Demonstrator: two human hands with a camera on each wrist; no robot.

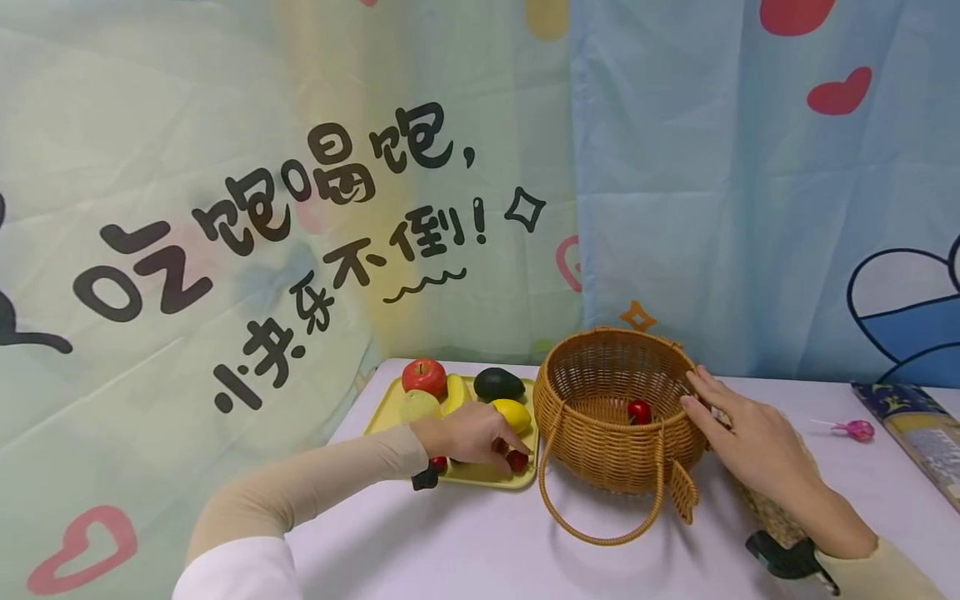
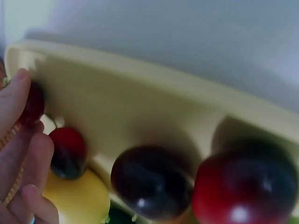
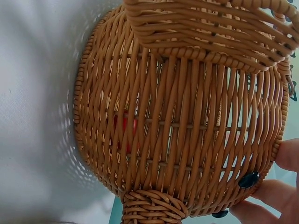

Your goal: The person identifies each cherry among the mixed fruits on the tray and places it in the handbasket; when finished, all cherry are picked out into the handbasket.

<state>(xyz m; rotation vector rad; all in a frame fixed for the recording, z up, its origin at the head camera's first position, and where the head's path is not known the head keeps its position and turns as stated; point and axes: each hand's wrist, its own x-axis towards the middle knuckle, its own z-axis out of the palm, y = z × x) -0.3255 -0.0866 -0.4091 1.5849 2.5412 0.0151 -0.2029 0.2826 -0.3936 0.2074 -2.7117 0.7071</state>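
Observation:
My left hand (image 1: 474, 435) reaches over the near right corner of a yellow tray (image 1: 480, 482). Its thumb and fingers pinch a dark red cherry (image 2: 33, 105) near the tray's rim; a second cherry (image 2: 69, 150) lies beside the fingers. My right hand (image 1: 761, 437) rests with extended fingers against the right rim of a brown wicker basket (image 1: 611, 454). Inside the basket sits a red cherry (image 1: 639, 412), also glimpsed through the weave in the right wrist view. The basket's handle hangs down in front.
On the tray are a red apple (image 1: 423, 377), a banana (image 1: 454, 393), an avocado (image 1: 498, 384), a lemon (image 1: 513, 415), a pale round fruit (image 1: 418, 406) and a dark plum-like fruit (image 2: 152, 182). A pink wrapped lollipop (image 1: 858, 430) and a patterned packet (image 1: 911, 425) lie right.

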